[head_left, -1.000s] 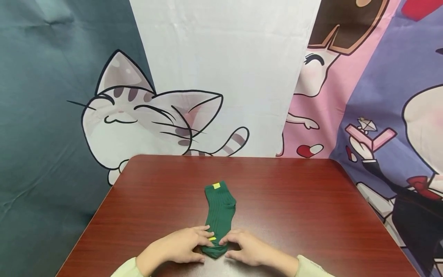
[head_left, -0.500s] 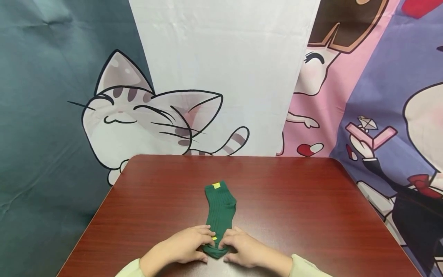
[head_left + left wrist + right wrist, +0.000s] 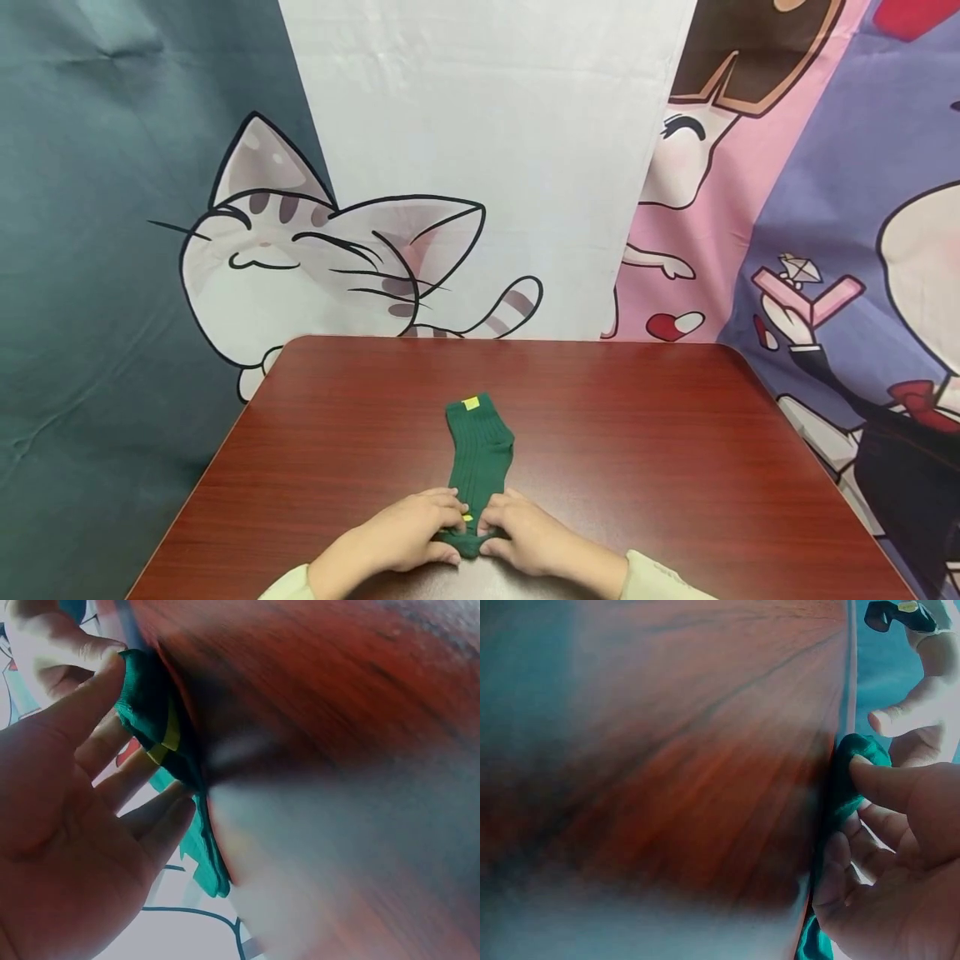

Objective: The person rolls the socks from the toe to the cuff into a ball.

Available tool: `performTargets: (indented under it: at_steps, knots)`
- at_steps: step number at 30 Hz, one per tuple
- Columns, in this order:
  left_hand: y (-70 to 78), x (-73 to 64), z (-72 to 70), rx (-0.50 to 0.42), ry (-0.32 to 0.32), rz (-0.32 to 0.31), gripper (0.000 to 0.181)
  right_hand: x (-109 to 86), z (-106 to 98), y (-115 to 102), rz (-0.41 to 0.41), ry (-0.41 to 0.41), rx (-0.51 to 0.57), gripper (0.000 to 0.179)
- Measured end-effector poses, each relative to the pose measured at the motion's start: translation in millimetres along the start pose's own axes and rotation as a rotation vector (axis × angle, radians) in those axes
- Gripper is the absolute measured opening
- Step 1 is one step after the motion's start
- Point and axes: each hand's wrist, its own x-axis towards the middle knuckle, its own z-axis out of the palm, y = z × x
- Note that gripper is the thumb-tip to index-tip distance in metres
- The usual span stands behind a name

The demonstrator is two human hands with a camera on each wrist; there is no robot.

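On a wood-grained surface (image 3: 637,442) lay a green sock (image 3: 482,457), its near end pinched between left hand (image 3: 414,529) and right hand (image 3: 531,535) — apparently an early roll, next seemingly needing even tension.

A glossy red-brown table (image 3: 637,442) stands before a creased backdrop (image 3: 495,125) — a smiling cartoon cat (image 3: 300,267) on its left.

On the far side of a reddish-brown, wood-grained table (image 3: 637,433) hangs a printed fabric backdrop (image 3: 495,108): a grey-and-white striped cartoon cat (image 3: 315,275) left, a brown-haired cartoon figure (image 3: 690,158) right, a dark-suited cartoon figure (image 3: 900,458) farther right.
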Motion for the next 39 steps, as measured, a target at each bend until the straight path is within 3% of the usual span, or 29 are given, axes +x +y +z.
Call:
performTargets:
  at_steps: [14,29,39]
  knots:
    - [-3.9,4.6,9.2,0.017,0.077,-0.075,0.022,1.6,0,-2,0.08,0.081,0.03,0.015]
    - [1.1,7.2,13.3,0.05,0.124,-0.114,0.021,1.7,-1,-11,0.158,0.066,-0.107,0.027]
    - [2.1,6.1,15.7,0.055,0.163,-0.063,0.017,1.7,-1,-8,0.195,0.061,-0.123,0.03]
